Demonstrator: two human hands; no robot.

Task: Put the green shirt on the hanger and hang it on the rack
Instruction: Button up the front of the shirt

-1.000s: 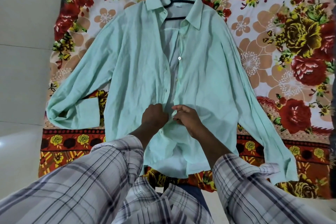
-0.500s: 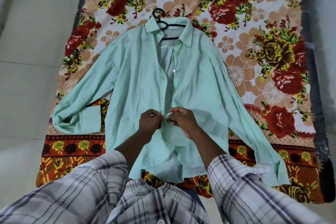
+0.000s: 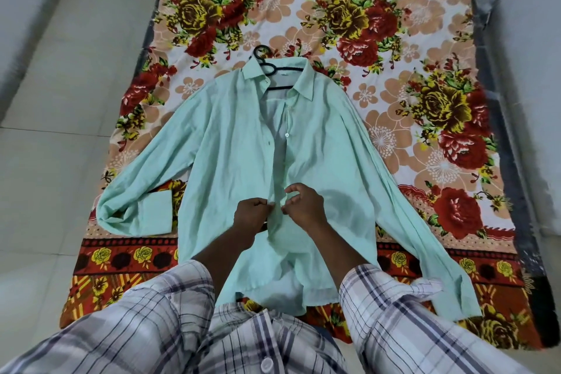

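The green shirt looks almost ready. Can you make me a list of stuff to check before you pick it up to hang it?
1. Hanger inside the green shirt: ok, its black hook sticks out past the collar.
2. Shirt lying flat on the flowery sheet: ok, front side up, sleeves spread to both sides.
3. Front closed: not ok, the upper part gapes open, and a white button sits undone.
4. Left hand and right hand on the front edges: ok, the fingers pinch the cloth at the middle.
5. That middle button done up: cannot tell, the hands hide it.
6. Rack to hang it on: cannot tell, none is in view.
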